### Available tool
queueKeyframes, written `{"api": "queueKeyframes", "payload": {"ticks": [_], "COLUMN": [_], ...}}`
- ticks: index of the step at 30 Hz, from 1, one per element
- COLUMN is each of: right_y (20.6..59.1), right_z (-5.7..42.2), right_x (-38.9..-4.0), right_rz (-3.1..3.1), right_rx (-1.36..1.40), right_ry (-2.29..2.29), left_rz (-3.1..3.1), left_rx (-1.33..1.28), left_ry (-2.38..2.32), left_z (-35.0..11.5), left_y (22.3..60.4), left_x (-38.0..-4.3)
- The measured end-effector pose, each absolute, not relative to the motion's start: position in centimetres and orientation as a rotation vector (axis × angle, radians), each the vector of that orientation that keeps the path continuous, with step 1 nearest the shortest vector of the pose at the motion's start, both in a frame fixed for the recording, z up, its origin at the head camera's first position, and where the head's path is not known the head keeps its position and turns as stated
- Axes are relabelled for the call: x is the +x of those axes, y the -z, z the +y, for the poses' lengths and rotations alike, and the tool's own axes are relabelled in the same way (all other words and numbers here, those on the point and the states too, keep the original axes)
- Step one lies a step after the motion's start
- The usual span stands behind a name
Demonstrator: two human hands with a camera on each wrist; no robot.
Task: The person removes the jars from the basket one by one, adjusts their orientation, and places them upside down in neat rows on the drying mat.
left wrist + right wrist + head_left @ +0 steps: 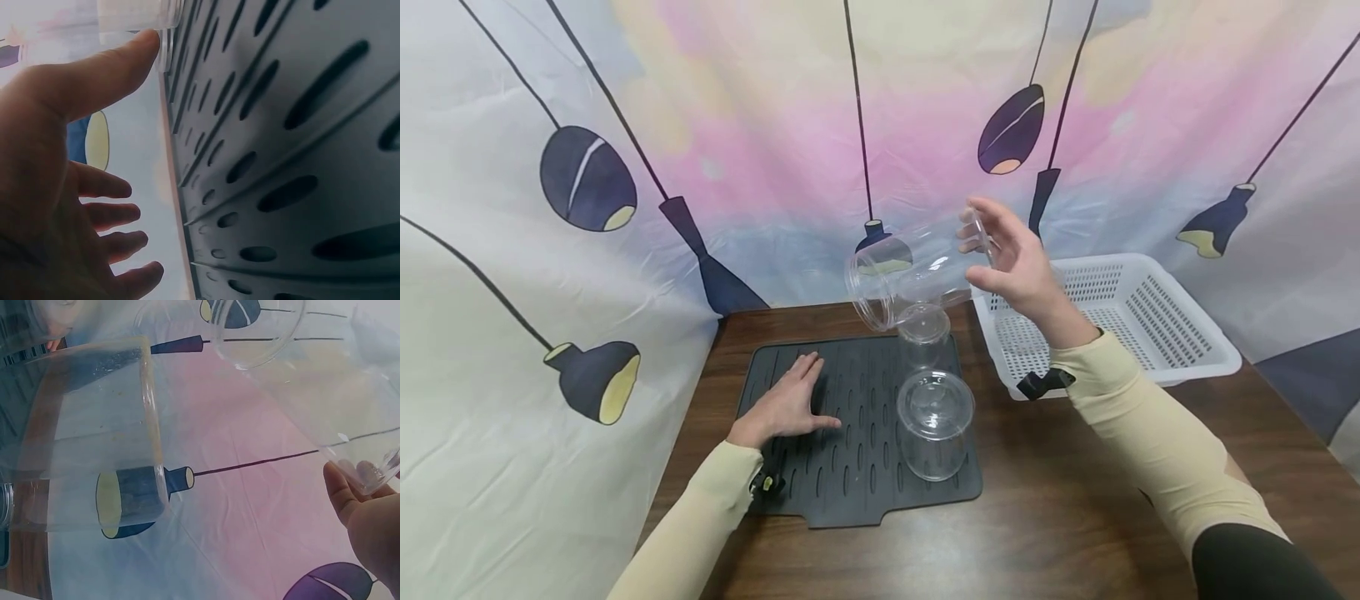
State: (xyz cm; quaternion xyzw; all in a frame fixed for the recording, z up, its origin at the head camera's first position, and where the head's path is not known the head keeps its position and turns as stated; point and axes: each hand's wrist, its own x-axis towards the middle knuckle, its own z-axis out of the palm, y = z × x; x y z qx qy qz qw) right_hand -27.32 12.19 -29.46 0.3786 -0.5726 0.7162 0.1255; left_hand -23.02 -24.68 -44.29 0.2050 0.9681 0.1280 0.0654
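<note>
My right hand [1018,271] holds a clear plastic jar [917,271] by one end, fingers and thumb around it. The jar hangs tilted on its side in the air, its ringed mouth toward the left. In the right wrist view the same jar [312,394] slants down to my fingertips. Below it, two more clear jars stand on a dark grey ribbed mat [850,492]: a near jar [934,446] and a far jar [923,337]. My left hand [786,400] is over the mat's left half, fingers extended, thumb apart, holding nothing.
A white perforated plastic basket [1180,333] stands on the right of the brown wooden table [1037,517], behind my right forearm. A cloth backdrop [790,125] with painted lamps hangs right behind the table's far edge.
</note>
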Motion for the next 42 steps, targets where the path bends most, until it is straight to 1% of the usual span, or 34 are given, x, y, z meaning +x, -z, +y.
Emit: {"api": "queueKeyframes", "payload": {"ticks": [12,26,42], "right_y": [30.2,29.4,28.8], "right_z": [11.5,9.8,8.4], "right_x": [-27.2,-28.1,-29.1], "right_rz": [-1.745,-2.02,-2.121], "right_rx": [1.146,1.056,1.061], "right_ry": [-1.975,-1.662,-1.503], "left_rz": [2.829,2.835,2.806], "left_rx": [0.505,0.468,0.428], "left_ry": [-0.339,-0.279,-0.266], "left_z": [-24.3,-25.2,-24.8], "left_y": [46.7,46.8,46.5], "left_x": [-22.1,-22.3,-22.5]}}
